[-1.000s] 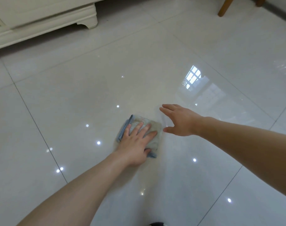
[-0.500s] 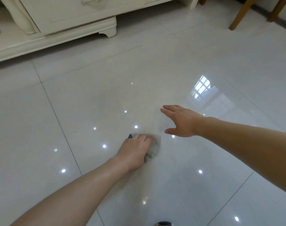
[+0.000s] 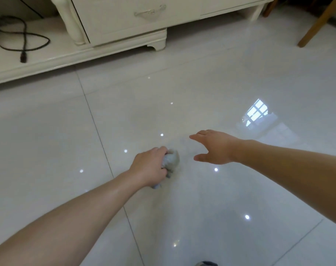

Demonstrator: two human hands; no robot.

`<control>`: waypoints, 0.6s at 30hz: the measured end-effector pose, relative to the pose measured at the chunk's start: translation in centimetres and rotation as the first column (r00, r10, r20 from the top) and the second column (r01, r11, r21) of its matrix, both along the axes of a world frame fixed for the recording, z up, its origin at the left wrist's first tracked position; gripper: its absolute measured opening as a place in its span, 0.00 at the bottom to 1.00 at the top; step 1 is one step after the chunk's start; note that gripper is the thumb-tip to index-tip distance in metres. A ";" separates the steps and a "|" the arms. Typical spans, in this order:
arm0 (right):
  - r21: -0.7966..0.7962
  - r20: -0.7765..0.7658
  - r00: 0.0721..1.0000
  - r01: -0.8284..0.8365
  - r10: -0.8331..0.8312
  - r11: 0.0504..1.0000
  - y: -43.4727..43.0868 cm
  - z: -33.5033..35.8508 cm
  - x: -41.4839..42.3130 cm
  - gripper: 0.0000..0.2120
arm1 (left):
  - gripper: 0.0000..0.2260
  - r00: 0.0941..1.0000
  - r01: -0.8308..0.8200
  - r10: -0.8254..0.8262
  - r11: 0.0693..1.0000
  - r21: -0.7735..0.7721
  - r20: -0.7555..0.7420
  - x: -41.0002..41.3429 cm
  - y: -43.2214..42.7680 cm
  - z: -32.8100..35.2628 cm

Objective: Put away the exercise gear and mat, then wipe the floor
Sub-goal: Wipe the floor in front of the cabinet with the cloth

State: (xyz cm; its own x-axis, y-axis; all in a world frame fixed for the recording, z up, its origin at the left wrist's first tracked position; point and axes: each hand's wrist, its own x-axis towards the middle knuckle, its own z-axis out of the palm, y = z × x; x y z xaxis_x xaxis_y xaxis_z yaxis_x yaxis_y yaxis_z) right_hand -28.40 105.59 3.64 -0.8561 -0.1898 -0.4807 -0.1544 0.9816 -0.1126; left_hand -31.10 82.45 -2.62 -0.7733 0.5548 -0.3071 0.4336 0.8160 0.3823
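Now the cloth [image 3: 171, 161], pressed flat under spread fingers a second ago, is bunched into a wad and gripped by the left hand [image 3: 149, 167] on the floor [image 3: 201, 83]. Its long axis runs near-to-far, leaning right. The right hand [image 3: 215, 148] is held beside it, fingers extended, nothing grasped.

Left hand [image 3: 149, 167]: fingers curled round a bunched grey cloth [image 3: 171, 161], low over the floor [image 3: 201, 83].
Right hand [image 3: 215, 146]: fingers straight, thumb spread, palm down, just beside the cloth, holding nothing.
Floor: glossy white tiles with dark joints, light spots and a window glare.
Cabinet [image 3: 125, 22]: cream, along the top edge.
Cable [image 3: 19, 37]: black, looped on the cabinet's low shelf.
Chair leg [image 3: 316, 24]: wooden, top right.
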 end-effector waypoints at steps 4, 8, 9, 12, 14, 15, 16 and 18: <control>0.018 0.034 0.999 -0.029 0.028 0.999 -2.0 0.2 -1.0 0.33 | 0.21 0.999 -0.043 0.044 0.998 -0.041 0.012 -1.2 -2.0 1.7; 0.023 0.031 0.997 -0.075 0.074 0.997 -4.5 0.7 -2.5 0.32 | 0.20 0.997 -0.077 0.076 0.994 -0.079 -0.019 -2.8 -4.7 3.6; 0.023 0.031 0.996 -0.088 0.087 0.996 -5.2 0.9 -3.0 0.32 | 0.20 0.996 -0.087 0.085 0.992 -0.086 -0.030 -3.2 -5.4 4.0; 0.019 0.023 0.991 -0.135 0.134 0.991 -7.2 1.4 -4.4 0.31 | 0.19 0.991 -0.125 0.119 0.987 -0.096 -0.065 -4.4 -7.3 4.9; 0.011 0.017 0.990 -0.140 0.140 0.990 -8.2 1.6 -5.4 0.30 | 0.19 0.989 -0.134 0.125 0.986 -0.104 -0.083 -5.0 -8.5 5.3; 0.014 0.016 0.990 -0.141 0.141 0.990 -8.8 1.6 -6.0 0.30 | 0.19 0.988 -0.134 0.124 0.985 -0.109 -0.090 -5.2 -9.0 5.4; 0.020 0.022 0.990 -0.139 0.138 0.990 -9.2 1.6 -6.6 0.30 | 0.19 0.988 -0.133 0.123 0.985 -0.113 -0.092 -5.5 -9.5 5.4; 0.029 0.045 0.991 -0.131 0.129 0.991 -10.2 1.7 -7.6 0.31 | 0.19 0.988 -0.132 0.122 0.984 -0.120 -0.091 -6.2 -10.3 5.7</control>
